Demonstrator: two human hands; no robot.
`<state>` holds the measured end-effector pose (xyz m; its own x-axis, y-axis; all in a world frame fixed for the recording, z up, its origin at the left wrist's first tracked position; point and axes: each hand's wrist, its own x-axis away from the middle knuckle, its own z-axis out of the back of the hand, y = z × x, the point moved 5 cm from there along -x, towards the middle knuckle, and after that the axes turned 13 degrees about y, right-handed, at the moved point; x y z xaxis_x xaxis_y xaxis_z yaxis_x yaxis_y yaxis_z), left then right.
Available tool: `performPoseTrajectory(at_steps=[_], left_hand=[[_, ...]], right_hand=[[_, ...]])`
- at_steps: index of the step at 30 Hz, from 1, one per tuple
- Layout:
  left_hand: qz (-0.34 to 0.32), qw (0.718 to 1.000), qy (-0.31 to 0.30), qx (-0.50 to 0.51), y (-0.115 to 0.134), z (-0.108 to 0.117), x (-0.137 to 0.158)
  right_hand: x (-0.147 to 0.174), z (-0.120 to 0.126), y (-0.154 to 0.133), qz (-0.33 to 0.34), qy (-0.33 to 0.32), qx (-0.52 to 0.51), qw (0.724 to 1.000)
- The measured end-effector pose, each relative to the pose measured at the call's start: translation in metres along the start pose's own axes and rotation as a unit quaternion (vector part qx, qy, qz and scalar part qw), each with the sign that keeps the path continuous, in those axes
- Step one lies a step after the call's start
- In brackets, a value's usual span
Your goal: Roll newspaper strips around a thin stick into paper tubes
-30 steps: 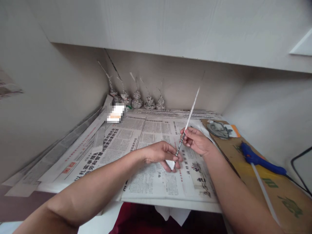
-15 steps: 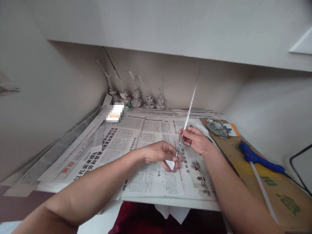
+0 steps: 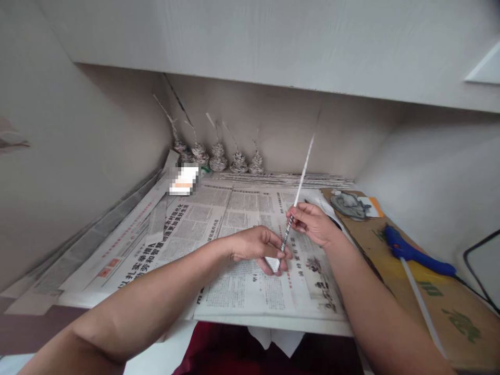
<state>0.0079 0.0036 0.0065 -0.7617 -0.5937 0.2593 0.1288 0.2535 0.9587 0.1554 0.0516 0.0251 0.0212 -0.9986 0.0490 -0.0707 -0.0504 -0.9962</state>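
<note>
A thin rolled paper stick (image 3: 303, 174), white above and dark-printed lower down, slants upward between my two hands over the newspaper. My right hand (image 3: 312, 221) pinches it around its middle, where the white part meets the printed part. Lower down, my left hand (image 3: 262, 247) closes on the bottom end, with a white flap of paper (image 3: 273, 264) showing between its fingers. Under both hands lie newspaper sheets (image 3: 234, 250) covering the tabletop.
Several gourd-shaped woven paper figures (image 3: 217, 158) stand against the back wall. Rolled paper sticks (image 3: 289, 180) lie in front of it. Paper strips (image 3: 97, 234) are on the left. A blue glue gun (image 3: 417, 255) and a grey cloth (image 3: 349, 204) rest on cardboard (image 3: 449, 317) at right. A shelf overhangs.
Both hands keep their hold on the paper stick at nearly the same spot. Only a slight shift of the view shows.
</note>
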Motion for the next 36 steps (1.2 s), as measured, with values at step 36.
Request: performPoseTrajectory(at_steps=[36], left_hand=[[-0.008, 1.000, 0.021, 0.012, -0.001, 0.005, -0.003]], right_hand=[[0.002, -0.007, 0.009, -0.031, -0.056, 0.013, 0.998]])
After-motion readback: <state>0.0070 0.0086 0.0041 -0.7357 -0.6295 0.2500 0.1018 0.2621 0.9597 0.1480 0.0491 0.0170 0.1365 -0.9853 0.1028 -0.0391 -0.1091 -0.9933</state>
